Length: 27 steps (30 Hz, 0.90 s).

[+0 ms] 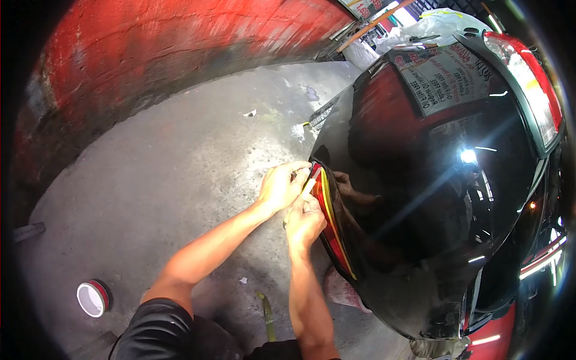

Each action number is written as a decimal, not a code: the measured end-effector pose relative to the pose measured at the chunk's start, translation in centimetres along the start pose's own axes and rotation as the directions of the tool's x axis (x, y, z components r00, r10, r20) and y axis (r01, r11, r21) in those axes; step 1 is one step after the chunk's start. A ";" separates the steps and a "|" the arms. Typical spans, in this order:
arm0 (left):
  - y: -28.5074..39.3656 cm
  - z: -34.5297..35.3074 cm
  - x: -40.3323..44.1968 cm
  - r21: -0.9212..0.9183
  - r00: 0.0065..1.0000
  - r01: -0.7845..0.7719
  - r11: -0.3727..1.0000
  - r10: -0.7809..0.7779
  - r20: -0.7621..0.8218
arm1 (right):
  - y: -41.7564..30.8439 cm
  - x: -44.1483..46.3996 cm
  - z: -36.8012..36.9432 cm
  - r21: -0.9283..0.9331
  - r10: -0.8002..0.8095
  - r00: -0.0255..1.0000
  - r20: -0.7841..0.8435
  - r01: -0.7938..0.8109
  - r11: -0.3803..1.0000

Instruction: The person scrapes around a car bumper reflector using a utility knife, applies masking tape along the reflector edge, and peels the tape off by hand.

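Note:
A glossy black car body [420,180] fills the right side, with a long red lamp or reflector [336,243] along its near edge, bordered by a yellow strip [327,198]. My left hand [282,186] is at the upper end of the red part, its fingers pinched together at the edge; what they hold is too small to name. Just below and to the right, my right hand [305,219] is closed around a small pale, flat piece [308,187], which touches the red surface. Both hands are reflected in the black paint.
A roll of tape [92,299] lies on the concrete floor [150,180] at the lower left. A green-yellow strip [266,312] is near my legs. A red wall [180,36] runs behind. Plastic sheeting [438,27] and a red-and-clear lamp [528,84] are at the upper right.

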<state>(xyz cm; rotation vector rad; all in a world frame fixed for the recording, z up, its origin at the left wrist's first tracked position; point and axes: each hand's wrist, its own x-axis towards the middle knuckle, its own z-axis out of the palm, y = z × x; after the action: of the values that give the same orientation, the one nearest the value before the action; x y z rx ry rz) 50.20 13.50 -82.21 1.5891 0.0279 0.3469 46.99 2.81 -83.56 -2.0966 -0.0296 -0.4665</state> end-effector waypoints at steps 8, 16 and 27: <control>-2.4 3.0 2.1 -0.088 0.986 -0.008 0.996 -0.007 -0.168 | -0.6 -1.1 -3.2 -0.356 0.032 0.988 0.149 0.024 0.934; 0.1 2.7 1.7 -0.289 0.983 0.140 0.947 -0.168 -0.075 | -0.8 -0.2 -3.7 -0.436 -0.300 0.936 0.186 0.352 0.828; -0.1 5.5 -0.1 -0.257 0.965 0.010 0.966 -0.077 -0.252 | 1.7 -8.6 -12.9 -0.543 0.165 0.910 0.379 0.075 0.836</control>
<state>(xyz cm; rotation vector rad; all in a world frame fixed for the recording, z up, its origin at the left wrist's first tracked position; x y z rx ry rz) 51.42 8.18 -82.37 1.2792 0.2133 0.5036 35.32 -7.30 -81.75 -2.7312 -0.1014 0.0281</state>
